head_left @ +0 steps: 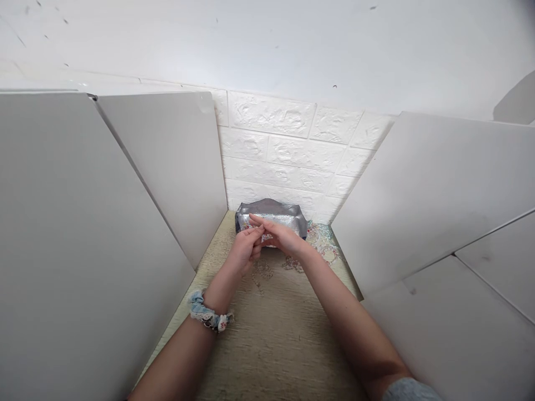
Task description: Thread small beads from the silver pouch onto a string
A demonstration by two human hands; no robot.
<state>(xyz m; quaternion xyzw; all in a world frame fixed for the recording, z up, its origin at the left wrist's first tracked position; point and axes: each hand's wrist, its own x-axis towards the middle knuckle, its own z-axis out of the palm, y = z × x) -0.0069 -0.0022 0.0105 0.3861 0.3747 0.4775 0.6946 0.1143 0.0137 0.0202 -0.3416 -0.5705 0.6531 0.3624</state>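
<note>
My left hand (246, 249) is closed, its fingertips pinched together against my right hand; whatever they hold is too small or hidden to name. My right hand (283, 238) reaches across from the right with its fingers stretched out over the left fingertips. Both hands meet just in front of a shiny silver pouch (271, 207), which stands against the wall with small colourful beads showing at its front. Below the hands a loose beaded strand (262, 270) lies on the board. Another beaded strand (292, 264) lies under my right wrist.
More beaded strands (326, 245) lie in a heap right of the pouch. A white panel (167, 167) stands on the left and another panel (397, 200) on the right. Behind is a white brick-pattern wall (292, 150). The wood-grain surface (276, 334) runs between the panels.
</note>
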